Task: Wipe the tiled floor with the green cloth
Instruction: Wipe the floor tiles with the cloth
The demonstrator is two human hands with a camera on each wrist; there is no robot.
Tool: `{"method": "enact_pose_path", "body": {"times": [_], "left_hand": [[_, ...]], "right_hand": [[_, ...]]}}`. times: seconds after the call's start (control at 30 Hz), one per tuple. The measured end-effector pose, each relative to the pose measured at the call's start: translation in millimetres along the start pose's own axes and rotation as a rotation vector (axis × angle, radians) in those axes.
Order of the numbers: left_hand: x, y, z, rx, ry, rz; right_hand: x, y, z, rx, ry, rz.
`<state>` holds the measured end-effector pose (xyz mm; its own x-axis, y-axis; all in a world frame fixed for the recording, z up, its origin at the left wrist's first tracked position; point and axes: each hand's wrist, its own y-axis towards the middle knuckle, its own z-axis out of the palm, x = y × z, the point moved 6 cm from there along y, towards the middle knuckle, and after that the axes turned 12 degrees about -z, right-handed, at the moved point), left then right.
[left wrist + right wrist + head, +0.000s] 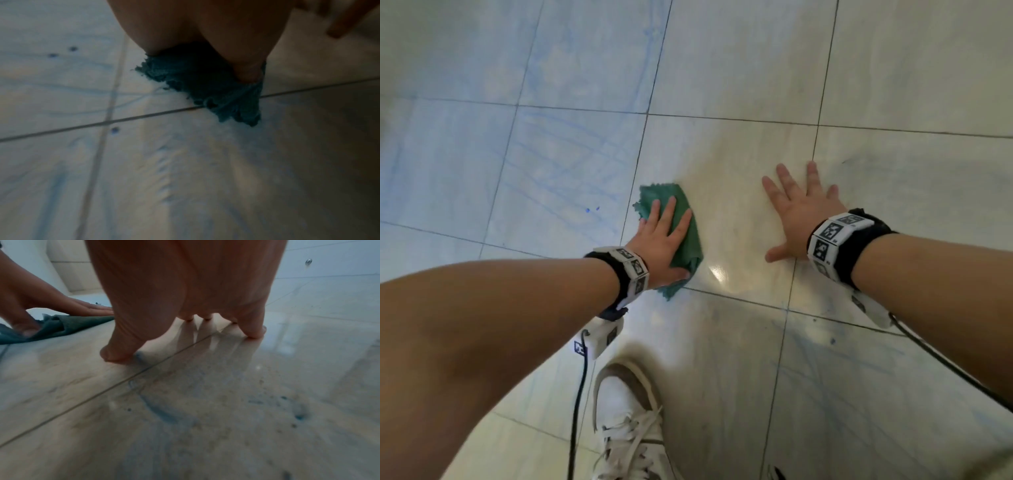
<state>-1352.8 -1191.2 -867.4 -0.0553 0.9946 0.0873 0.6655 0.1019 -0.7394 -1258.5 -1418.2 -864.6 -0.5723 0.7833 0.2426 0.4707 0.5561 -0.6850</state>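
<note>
Green cloth (pixel 681 233) pressed flat under left hand (pixel 661 240); right hand (pixel 798 212) splayed on blue-streaked glossy tiled floor (pixel 722 68).

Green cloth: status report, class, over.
Left hand flat, pressing green cloth on tiled floor. Right hand splayed, bracing. Blue smears remain. Nothing blocking.

Head view: from above, facing steeply down at the tiled floor (pixel 739 68); both forearms enter from 6 o'clock, a white shoe (pixel 626 421) at the lower edge.
Left wrist view: low, close over the floor, looking along the left hand (pixel 205 29) at 12 o'clock to the green cloth (pixel 201 81) under it; dim and blurred.
Right wrist view: near floor level, facing along the right hand (pixel 185 288), fingertips on the tile.
Shared: the right wrist view catches cloth and left hand at 9 o'clock, as the head view does.
</note>
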Motion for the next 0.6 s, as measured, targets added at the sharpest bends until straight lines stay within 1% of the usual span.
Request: {"method": "enact_pose_path", "body": {"times": [0.1,0.2,0.27,0.3,0.37,0.47,0.53,0.6], "left_hand": [[-62.6,-3.8,-1.0,-0.014,0.113,0.108],[-142.1,-12.0,4.4,-0.021,0.133,0.201],[-178.8,-17.3,5.8,-0.037,0.106,0.196],[-186.8,-18.3,5.9,-0.041,0.087,0.181],[-188.4,-16.4,3.5,-0.045,0.086,0.186],[-168.6,-12.0,0.6,-0.062,0.104,0.223],[-137.3,-4.8,-3.7,-0.063,0.080,0.189],[-87.0,3.7,-13.3,-0.053,0.039,0.082]], "right_hand": [[-12.9,-7.3,-0.5,-0.050,0.000,-0.050],[-33.7,-15.4,0.4,-0.087,-0.020,-0.051],[-48.5,-19.3,0.0,-0.077,-0.045,-0.022],[-52.8,-20.6,-0.9,-0.058,-0.053,-0.012],[-57.2,-22.0,-3.4,-0.036,-0.055,0.005],[-53.6,-19.4,-2.9,-0.036,-0.061,0.014],[-49.4,-18.7,-0.6,-0.041,-0.049,0.029],[-46.1,-18.9,1.7,-0.048,-0.042,0.039]]}}
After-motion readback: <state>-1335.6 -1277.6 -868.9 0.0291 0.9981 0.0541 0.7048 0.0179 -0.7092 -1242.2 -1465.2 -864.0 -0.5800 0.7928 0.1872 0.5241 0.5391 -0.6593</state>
